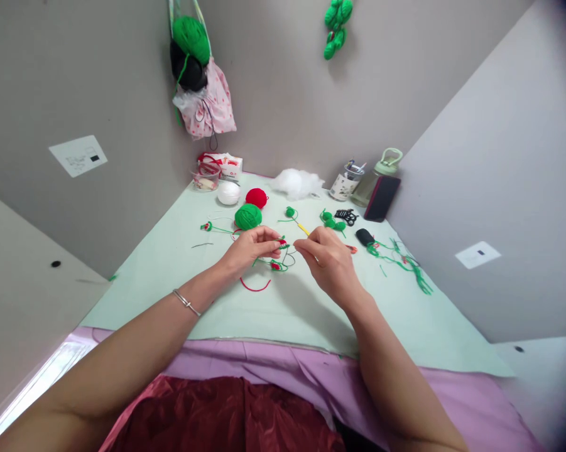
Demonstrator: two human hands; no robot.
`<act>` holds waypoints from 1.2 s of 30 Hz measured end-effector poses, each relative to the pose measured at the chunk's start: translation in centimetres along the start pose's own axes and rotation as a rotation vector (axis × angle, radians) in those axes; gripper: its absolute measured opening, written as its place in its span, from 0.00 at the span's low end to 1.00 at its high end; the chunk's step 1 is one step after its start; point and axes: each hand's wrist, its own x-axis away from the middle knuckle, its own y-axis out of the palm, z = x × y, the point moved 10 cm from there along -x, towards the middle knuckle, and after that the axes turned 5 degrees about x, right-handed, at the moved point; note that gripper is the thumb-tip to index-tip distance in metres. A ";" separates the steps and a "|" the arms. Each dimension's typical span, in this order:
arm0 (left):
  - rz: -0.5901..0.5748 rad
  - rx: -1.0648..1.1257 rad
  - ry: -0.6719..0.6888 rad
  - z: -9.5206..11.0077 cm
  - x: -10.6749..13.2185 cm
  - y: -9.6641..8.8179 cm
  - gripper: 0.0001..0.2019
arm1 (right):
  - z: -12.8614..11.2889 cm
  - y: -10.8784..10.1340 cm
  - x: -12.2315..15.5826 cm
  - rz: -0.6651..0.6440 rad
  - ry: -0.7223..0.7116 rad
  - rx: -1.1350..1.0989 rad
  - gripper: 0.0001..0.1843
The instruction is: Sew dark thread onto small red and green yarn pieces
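My left hand pinches a small red and green crocheted piece above the table. Just right of it, my right hand is closed with thumb and fingertips together; whatever they grip is too small to make out. A yellow stick, perhaps a crochet hook, shows beside my right knuckles; whether it is held or lies behind, I cannot tell. Beneath the hands is another red and green piece with yarn tails. A loose red strand curves nearer me. The green yarn ball sits behind my left hand.
Red and white yarn balls and white stuffing lie at the back. A pen holder, bottle and phone stand back right. Green yarn scraps lie right. A pink bag hangs on the wall.
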 end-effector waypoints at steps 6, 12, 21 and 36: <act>-0.004 -0.027 0.001 0.1 0.1 0.1 0.12 | -0.1 0.1 0.0 -0.017 -0.010 0.013 0.12; -0.024 -0.059 0.010 0.2 0.2 0.3 0.12 | 0.1 0.6 0.1 -0.068 -0.003 0.021 0.13; -0.105 0.018 -0.046 -0.1 0.5 1.2 0.12 | 2.4 0.8 0.2 -0.113 0.160 -0.386 0.08; -0.221 0.060 -0.116 -0.4 1.0 2.8 0.13 | 3.5 2.5 0.3 -0.184 0.282 -0.793 0.07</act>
